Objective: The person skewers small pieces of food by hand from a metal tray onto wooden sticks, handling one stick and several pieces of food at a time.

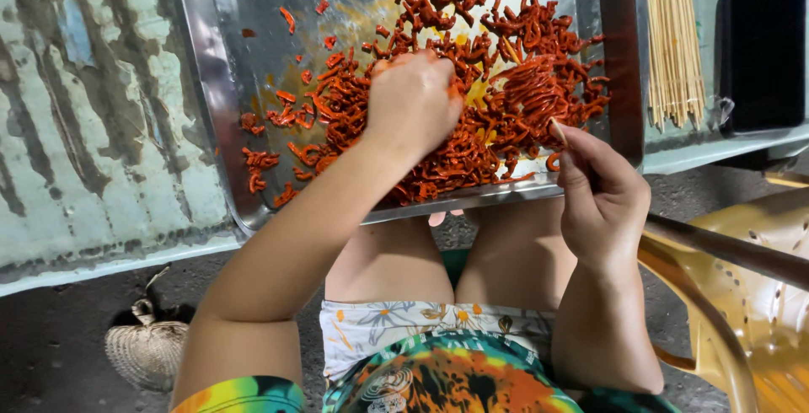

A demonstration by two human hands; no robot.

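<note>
The left hand point(413, 101) is sunk knuckles-up into a heap of red-orange marinated meat strips point(472, 84), its fingers curled under and hidden, so what they grip cannot be told. The right hand point(600, 198) hovers at the near rim of the shiny rectangular metal tray point(221, 93), fingers bunched together; whether they pinch a thin stick is hard to make out. The tray's far end is cut off. It rests on a worn pale-blue tabletop point(93, 126). Beside it lie a bundle of bamboo skewers point(672, 42) and a black rectangular slab point(763, 55).

Street food prep spot, metal tray point(211, 84), bamboo skewers point(672, 42), worn table point(93, 126)
</note>
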